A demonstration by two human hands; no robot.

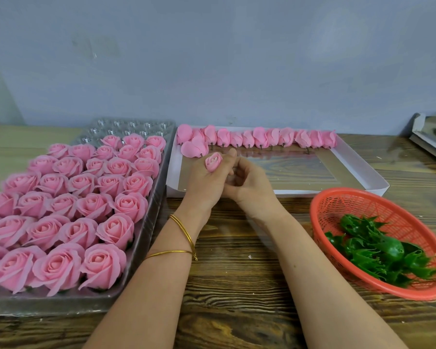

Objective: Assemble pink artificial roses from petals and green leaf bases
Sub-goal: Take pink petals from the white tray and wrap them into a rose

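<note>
My left hand point(207, 182) grips a small pink rose bud point(213, 161), which sticks up above its curled fingers. My right hand point(249, 183) sits right against the left, fingers curled toward the bud's underside; what it holds is hidden. Behind the hands a row of pink petal bundles point(257, 137) lies along the far edge of a shallow white box point(373, 181). Green leaf bases point(378, 250) lie in a red mesh basket point(337, 205) at the right. Several finished pink roses point(81, 205) fill a clear plastic tray point(136, 268) at the left.
The tray, box and basket rest on a wooden table point(237, 273). A grey wall stands behind. Grey flat boards point(431, 137) lie at the far right edge. The tray's far cells point(134, 125) hold nothing.
</note>
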